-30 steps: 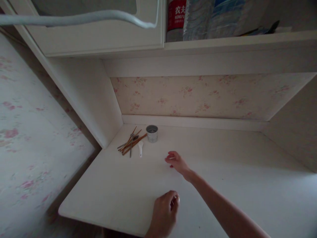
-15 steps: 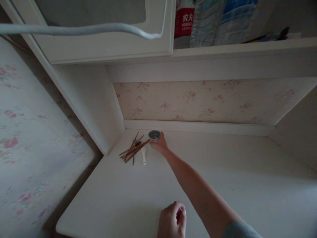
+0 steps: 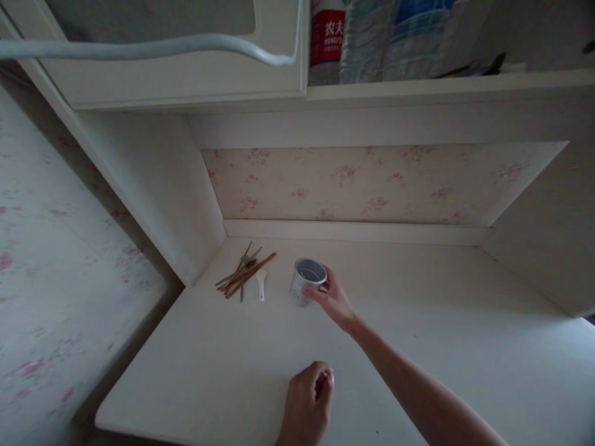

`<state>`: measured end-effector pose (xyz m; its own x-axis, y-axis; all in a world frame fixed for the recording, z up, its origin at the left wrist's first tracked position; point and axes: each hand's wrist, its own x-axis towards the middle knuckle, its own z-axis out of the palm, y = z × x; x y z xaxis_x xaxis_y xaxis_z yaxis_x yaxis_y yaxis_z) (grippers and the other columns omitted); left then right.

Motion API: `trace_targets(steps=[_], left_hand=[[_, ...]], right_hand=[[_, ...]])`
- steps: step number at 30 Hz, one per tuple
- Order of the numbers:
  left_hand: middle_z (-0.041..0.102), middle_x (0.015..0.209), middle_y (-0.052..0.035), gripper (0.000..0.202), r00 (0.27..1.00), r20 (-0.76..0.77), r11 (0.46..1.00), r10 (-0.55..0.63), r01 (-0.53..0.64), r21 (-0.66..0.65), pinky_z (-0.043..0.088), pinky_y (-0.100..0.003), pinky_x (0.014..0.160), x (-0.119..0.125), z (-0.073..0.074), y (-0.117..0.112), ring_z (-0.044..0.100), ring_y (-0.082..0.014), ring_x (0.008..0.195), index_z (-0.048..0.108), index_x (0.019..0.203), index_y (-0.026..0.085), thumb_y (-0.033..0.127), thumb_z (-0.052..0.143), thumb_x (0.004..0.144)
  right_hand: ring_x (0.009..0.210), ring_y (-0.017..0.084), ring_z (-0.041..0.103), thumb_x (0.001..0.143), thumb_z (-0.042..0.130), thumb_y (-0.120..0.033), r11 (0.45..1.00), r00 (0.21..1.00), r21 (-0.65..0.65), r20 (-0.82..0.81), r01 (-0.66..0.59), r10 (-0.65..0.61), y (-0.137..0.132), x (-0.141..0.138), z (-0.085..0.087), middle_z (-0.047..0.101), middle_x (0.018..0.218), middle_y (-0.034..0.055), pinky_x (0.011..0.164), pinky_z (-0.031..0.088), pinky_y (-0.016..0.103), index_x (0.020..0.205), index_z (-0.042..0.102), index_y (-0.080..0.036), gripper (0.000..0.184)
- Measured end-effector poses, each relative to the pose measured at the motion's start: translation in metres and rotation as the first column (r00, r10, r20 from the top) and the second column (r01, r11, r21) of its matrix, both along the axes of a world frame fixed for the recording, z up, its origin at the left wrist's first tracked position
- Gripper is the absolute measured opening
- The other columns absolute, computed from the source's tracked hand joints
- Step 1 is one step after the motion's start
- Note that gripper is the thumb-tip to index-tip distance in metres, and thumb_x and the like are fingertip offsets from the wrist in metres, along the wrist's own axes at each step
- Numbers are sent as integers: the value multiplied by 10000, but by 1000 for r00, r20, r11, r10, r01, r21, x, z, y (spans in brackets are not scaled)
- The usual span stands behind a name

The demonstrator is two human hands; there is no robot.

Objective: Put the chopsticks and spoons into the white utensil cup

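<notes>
My right hand [image 3: 335,300] grips a small perforated metal cup [image 3: 305,282] by its right side and rim, holding it tilted just above the white desk [image 3: 232,371]. To the cup's left lie several wooden chopsticks with a metal spoon [image 3: 242,275] and a small white spoon [image 3: 261,285]. My left hand [image 3: 307,402] rests near the desk's front edge, fingers curled into a loose fist; nothing shows in it.
A flowered back panel [image 3: 372,183] and white side walls close in the desk alcove. A shelf above holds a red-labelled bottle [image 3: 325,37] and plastic-wrapped bottles [image 3: 385,37]. A pale cable [image 3: 162,46] runs across the upper cabinet. Flowered fabric lies to the left.
My right hand reached to the cup at the back, closed on it, and has drawn it forward and right, away from the chopsticks. The left hand stayed curled near the front edge.
</notes>
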<state>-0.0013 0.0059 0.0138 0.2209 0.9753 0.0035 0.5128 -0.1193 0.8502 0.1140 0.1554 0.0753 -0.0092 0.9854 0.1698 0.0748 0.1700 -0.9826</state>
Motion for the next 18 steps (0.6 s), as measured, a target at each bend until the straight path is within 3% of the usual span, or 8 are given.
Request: trace_targets(steps=[3, 6, 9, 12, 13, 15, 18], left_hand=[[531, 631, 20, 285, 1000, 14, 1000, -9, 9, -11, 305, -211, 527, 2, -4, -1, 460, -109, 567, 600, 827, 192, 347, 402, 960], [529, 641, 13, 301, 999, 39, 999, -22, 23, -23, 325, -210, 536, 6, -5, -4, 468, -113, 581, 608, 828, 187, 385, 416, 948], [522, 633, 22, 324, 986, 166, 990, -9, 32, -136, 358, -210, 539, 6, 0, -2, 483, -113, 574, 618, 841, 180, 451, 461, 924], [572, 694, 14, 352, 935, 334, 954, 120, -16, -298, 407, -219, 499, -10, 14, 18, 536, -125, 566, 621, 915, 175, 508, 515, 872], [594, 714, 3, 356, 931, 328, 956, 160, -64, -286, 422, -226, 495, -19, 20, 30, 554, -133, 572, 621, 919, 173, 511, 524, 860], [650, 781, -29, 365, 958, 201, 976, 203, -181, -125, 487, -252, 589, -44, 34, 62, 611, -158, 669, 634, 957, 174, 508, 518, 870], [693, 981, -70, 346, 936, -146, 938, 319, -290, 191, 534, -300, 765, -85, 54, 119, 656, -187, 857, 629, 1011, 175, 462, 488, 878]], right_hand=[[1101, 266, 663, 713, 807, -367, 995, 991, -92, -135, -31, 19, -58, 50, -10, 675, 1233, 85, 919, 545, 418, 1290, 485, -266, 668], [1109, 298, 653, 708, 815, -409, 978, 981, -151, -109, 145, -162, -104, 94, -29, 653, 1261, 103, 934, 537, 451, 1317, 471, -266, 714], [1069, 323, 666, 681, 816, -452, 947, 957, -148, -19, 285, -291, -134, 119, -48, 649, 1258, 115, 887, 562, 458, 1304, 486, -267, 730], [1134, 336, 633, 673, 812, -463, 942, 947, -98, 77, 320, -313, -151, 130, -63, 630, 1288, 122, 954, 530, 476, 1313, 484, -264, 746], [1173, 336, 610, 683, 805, -463, 944, 944, -77, 108, 319, -311, -154, 131, -67, 620, 1303, 122, 995, 502, 486, 1322, 479, -264, 744], [1240, 335, 559, 705, 790, -456, 950, 938, -38, 170, 311, -301, -158, 133, -75, 601, 1330, 118, 1071, 428, 511, 1335, 476, -266, 730], [1301, 342, 502, 719, 781, -447, 955, 934, -9, 216, 295, -286, -159, 135, -83, 579, 1359, 114, 1122, 355, 539, 1343, 478, -267, 717]])
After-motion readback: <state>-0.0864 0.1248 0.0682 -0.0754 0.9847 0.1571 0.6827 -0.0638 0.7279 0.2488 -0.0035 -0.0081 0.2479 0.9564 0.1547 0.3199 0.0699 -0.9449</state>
